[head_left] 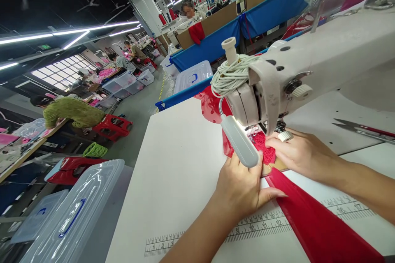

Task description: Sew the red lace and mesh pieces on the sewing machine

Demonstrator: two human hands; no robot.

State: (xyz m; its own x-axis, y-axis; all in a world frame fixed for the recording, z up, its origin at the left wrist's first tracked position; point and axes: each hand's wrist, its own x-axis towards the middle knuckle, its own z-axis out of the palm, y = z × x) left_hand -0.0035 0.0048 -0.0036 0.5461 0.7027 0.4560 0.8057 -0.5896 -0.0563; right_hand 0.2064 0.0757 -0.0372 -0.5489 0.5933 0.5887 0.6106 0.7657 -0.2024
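A white sewing machine (271, 86) stands over the worktable, with red lace fabric (268, 154) under its needle area. My left hand (239, 185) lies flat beside the needle, thumb stretched out towards a long red fabric strip (311, 213); a grey clip-on lamp (242, 141) covers part of its fingers. On the other side, my right hand (304, 154) has its fingers bent together at the lace's edge, close under the machine head. The strip runs from the needle area to the table's front edge. Sheer red fabric (211, 104) spreads out behind the machine head.
Scissors (367, 127) lie at the right on the machine bed. A printed ruler (256, 228) crosses the white table (173, 164) near its front. Lidded plastic bins (77, 213) stand left of the table. A person in green (70, 111) sits beyond them at another workbench.
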